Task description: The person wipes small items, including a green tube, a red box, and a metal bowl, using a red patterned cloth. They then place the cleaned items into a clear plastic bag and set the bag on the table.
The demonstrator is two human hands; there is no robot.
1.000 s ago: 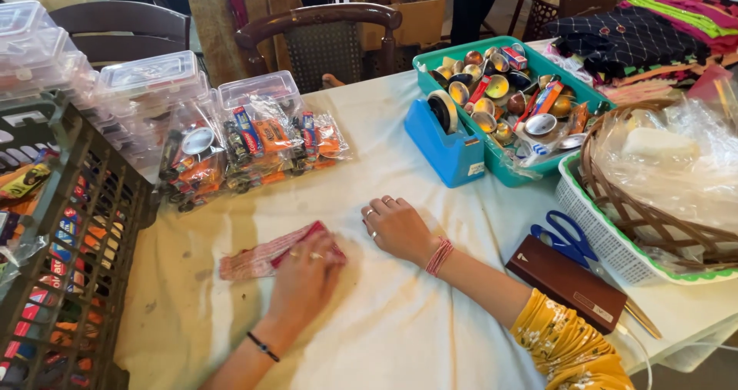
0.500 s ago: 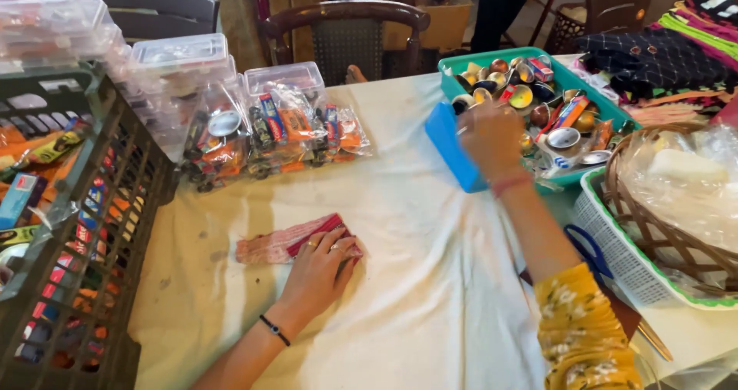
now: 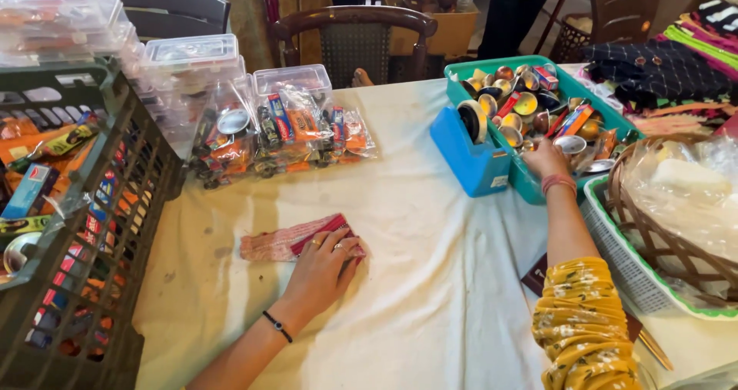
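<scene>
Two hands work apart: the left hand point(image 3: 321, 271) presses flat, pinning a red-and-pink patterned cloth strip point(image 3: 288, 240) beneath it; the right hand point(image 3: 547, 159) reaches into a teal plastic tray of small round tins point(image 3: 538, 105), its fingers hidden, so its grip cannot be told

A flat red and pink fabric strip point(image 3: 296, 240) lies lengthwise on the desk point(image 3: 430, 282), near its left edge, its right end pressed under the left hand point(image 3: 323, 271). At the desk's far right corner stands a teal tray point(image 3: 530, 186) heaped with small round tins, where the right hand point(image 3: 547, 159) rests.
</scene>
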